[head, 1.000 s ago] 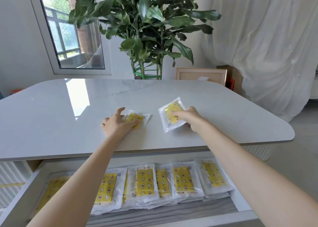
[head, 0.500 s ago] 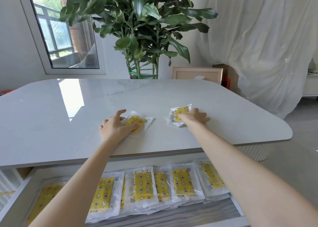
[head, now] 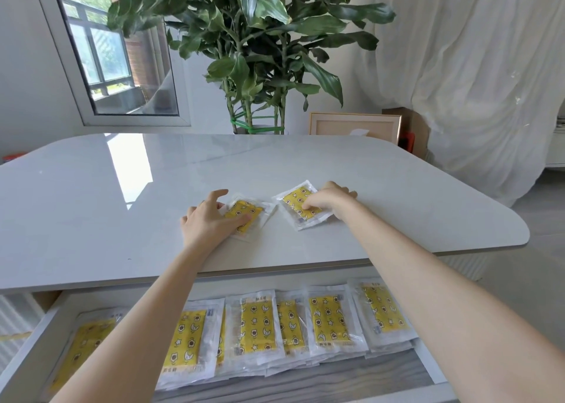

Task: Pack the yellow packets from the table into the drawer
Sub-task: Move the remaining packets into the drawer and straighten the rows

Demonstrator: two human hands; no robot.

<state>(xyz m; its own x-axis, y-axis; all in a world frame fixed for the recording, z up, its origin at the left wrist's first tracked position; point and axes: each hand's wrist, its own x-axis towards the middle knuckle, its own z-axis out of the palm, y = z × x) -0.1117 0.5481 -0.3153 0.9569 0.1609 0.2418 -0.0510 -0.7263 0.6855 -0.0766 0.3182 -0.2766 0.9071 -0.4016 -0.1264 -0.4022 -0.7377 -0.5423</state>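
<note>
Two yellow packets in clear wrappers lie on the white table (head: 91, 219). My left hand (head: 208, 222) rests on the left packet (head: 246, 211), thumb pressed across it and fingers spread at its left edge. My right hand (head: 327, 202) grips the right packet (head: 298, 202), thumb on top and fingers at its far right edge. Below the table's front edge the drawer (head: 27, 356) stands pulled out, with several yellow packets (head: 256, 326) overlapping in a row inside.
A large potted plant (head: 253, 51) stands behind the table, with a framed panel (head: 354, 124) beside it. A window (head: 116, 60) is at the back left and a white curtain (head: 474, 66) on the right. The drawer's grey bottom (head: 336, 381) shows at its front.
The right packet, held up a second ago and then laid flat, now shows more of its face under my right thumb. My left hand has stayed on its packet.
</note>
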